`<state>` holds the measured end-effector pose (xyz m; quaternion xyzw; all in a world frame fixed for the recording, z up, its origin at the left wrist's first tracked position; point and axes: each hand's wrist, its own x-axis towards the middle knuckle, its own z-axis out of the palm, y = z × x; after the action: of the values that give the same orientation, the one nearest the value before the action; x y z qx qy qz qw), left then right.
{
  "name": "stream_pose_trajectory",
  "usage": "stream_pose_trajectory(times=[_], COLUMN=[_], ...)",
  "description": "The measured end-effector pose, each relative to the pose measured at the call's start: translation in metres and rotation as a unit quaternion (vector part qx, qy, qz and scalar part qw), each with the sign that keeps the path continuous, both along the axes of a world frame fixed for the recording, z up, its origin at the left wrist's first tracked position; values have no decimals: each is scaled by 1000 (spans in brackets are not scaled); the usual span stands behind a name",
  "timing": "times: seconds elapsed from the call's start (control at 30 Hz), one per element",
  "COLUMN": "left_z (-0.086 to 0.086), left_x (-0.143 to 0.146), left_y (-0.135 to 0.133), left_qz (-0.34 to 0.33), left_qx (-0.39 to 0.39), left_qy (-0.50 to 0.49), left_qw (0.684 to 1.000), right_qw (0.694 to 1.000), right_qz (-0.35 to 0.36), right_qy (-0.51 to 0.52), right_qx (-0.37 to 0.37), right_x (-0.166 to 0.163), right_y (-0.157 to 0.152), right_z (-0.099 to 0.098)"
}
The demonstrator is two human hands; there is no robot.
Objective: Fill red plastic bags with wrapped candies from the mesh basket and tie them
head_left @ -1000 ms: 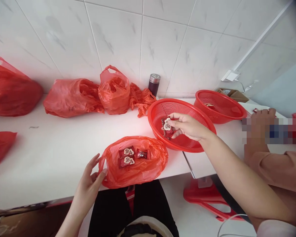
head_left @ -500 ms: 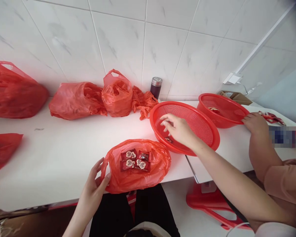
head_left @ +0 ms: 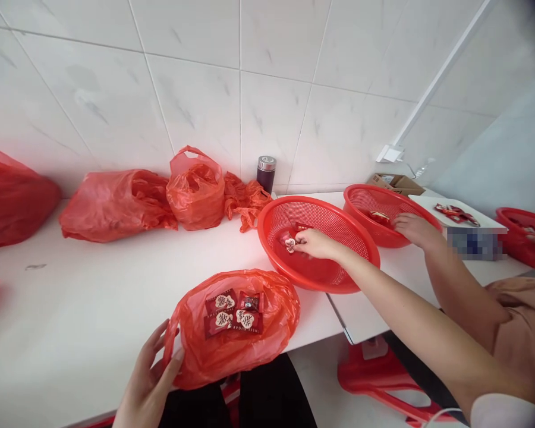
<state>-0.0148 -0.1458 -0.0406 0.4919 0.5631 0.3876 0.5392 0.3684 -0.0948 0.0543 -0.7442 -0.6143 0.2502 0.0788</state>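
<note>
An open red plastic bag (head_left: 276,342) lies at the table's front edge, with several dark red candy packets (head_left: 223,321) inside. At its left rim my left hand (head_left: 154,365) is closed, pinching the plastic between thumb and fingers. My right hand (head_left: 315,242) reaches into the nearer red mesh basket (head_left: 352,229). Its fingertips are closed on a red candy packet (head_left: 288,242) with a white printed patch. Just behind those fingers, another dark packet (head_left: 301,226) shows in the basket.
Filled red bags (head_left: 116,205) and a dark thermos (head_left: 266,173) stand along the tiled wall. On the right, a co-worker's hand (head_left: 417,229) is in a second red basket (head_left: 370,193). A white lid (head_left: 466,211) with packets lies beyond it. A red stool (head_left: 361,374) stands below.
My right hand has gone deeper into the basket and now grips a packet. The co-worker's hand has moved from the second basket's rim to inside it. The view has shifted.
</note>
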Motion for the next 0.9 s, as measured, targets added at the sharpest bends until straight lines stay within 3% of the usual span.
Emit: stream_pose_trajectory(times=[0.07, 0.17, 0.23, 0.3, 0.37, 0.43, 0.5, 0.57, 0.67, 0.9], left_z=[-1, -3, -3, -3, -1, 1, 2, 1, 0, -4], left_x=[-1, -2, -3, -3, -2, -1, 0, 0, 1, -1], left_y=[1, 3, 3, 2, 1, -1, -3, -3, -4, -6], left_qz=[-6, -13, -17, -15, -4, 6, 5, -2, -3, 23], left_qx=[-5, -6, 7, 12, 3, -10, -17, -24, -21, -4], left_qy=[-2, 7, 22, 29, 28, 15, -1, -20, -36, -40], left_qw=[1000, 1000, 1000, 999, 1000, 1000, 1000, 1000, 999, 999], right_qw=[995, 959, 936, 931, 945, 966, 975, 979, 982, 989], right_qz=[-15, -16, 23, 72, 85, 59, 23, -1, -22, -34], right_qy=[91, 278, 349, 358, 317, 243, 148, 32, -90, -90], right_qx=[23, 51, 27, -19, -13, 68, 164, 202, 162, 116], right_x=[3, -10, -28, -51, -69, -77, -69, -48, -7, 50], right_y=[-6, -23, -35, -44, -46, -40, -24, -2, 29, 53], right_z=[12, 26, 29, 27, 24, 23, 24, 22, 10, -44])
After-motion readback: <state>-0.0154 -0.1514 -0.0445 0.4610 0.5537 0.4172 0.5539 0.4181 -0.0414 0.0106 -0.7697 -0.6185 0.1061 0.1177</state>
